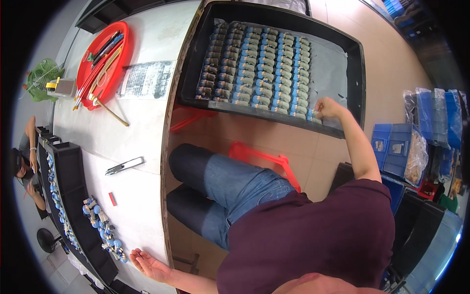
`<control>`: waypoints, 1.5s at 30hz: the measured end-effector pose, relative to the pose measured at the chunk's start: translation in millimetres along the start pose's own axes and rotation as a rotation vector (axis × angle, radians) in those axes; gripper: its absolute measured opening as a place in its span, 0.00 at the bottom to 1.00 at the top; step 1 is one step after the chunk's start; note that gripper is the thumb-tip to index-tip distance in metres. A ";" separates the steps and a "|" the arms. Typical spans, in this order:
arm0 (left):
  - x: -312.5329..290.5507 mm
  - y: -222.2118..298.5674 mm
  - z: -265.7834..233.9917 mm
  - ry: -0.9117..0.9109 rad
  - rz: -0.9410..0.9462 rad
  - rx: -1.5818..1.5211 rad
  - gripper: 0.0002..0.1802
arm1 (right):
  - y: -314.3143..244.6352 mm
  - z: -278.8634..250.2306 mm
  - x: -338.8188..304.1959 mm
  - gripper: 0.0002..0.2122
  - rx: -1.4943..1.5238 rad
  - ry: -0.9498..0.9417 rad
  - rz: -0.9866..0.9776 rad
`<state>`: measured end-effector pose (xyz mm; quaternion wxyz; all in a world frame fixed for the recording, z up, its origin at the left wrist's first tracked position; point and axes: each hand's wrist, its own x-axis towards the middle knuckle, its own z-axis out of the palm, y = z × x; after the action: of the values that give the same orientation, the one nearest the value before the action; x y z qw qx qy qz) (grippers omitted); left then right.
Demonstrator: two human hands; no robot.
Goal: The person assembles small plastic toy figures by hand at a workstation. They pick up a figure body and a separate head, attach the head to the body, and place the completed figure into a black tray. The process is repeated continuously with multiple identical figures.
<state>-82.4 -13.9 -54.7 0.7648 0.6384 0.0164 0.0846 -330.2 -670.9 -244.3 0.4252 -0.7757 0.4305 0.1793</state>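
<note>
My right hand (329, 108) reaches over the near right part of a black tray (356, 73), its fingers closed on a small blue and grey figurine (313, 117) at the start of a row. Beside it stand several tight rows of similar figurines (264, 68) on a pale sheet. My left hand (149, 265) rests palm up at the edge of the white table (132, 191), fingers loosely bent and apart, with nothing I can make out in it. Just past its fingertips lies a cluster of loose blue and white figurines (104, 225).
On the table lie a utility knife (125, 165), a small red piece (112, 199), a printed sheet (147, 79) and a red tray (128, 44) of brushes and pens. A black bin (78, 181) borders the cluster. Blue crates (391, 147) stand at right, a red stool (264, 157) below.
</note>
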 end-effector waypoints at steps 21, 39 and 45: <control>89.3 36.5 9.7 -0.036 0.646 1.355 0.19 | -318.3 71.8 -102.3 0.05 0.086 0.254 -1.212; 6.2 55.0 10.9 -0.175 0.189 0.351 0.23 | -469.2 302.9 -228.5 0.14 0.534 -0.783 -1.284; 0.2 10.7 2.5 0.037 0.008 -0.334 0.18 | -470.4 322.6 -228.0 0.10 0.538 -0.944 -0.993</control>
<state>-83.0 -14.5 -43.8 0.8594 0.5009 0.0137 0.1013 -44.8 -164.7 -44.9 0.7721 -0.5884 -0.1712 0.1685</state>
